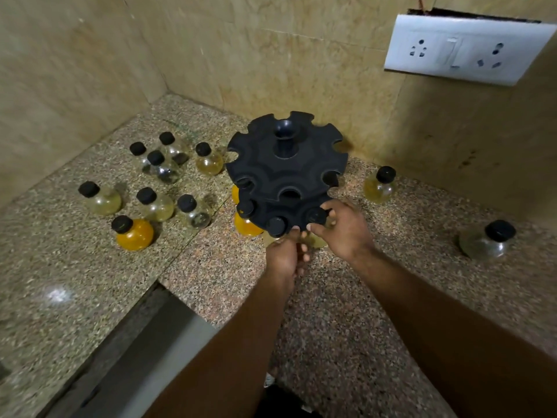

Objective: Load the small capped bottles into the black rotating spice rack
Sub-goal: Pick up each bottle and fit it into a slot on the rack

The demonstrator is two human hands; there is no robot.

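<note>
A black rotating spice rack with two tiers stands on a speckled granite worktop, in a tiled corner. Loading looks barely begun. The rack's upper tier shows only open slots. Three black caps sit in slots at the front of its lower tier, and an orange bottle hangs below the leftmost one. The right hand pinches the cap of a pale bottle at the rack's front edge, apparently seating it. The left hand is curled just under that same edge; whether it grips the bottle's glass or only steadies it cannot be told. Eight capped bottles wait on the worktop to the left of the rack, and two more stand to its right.
</note>
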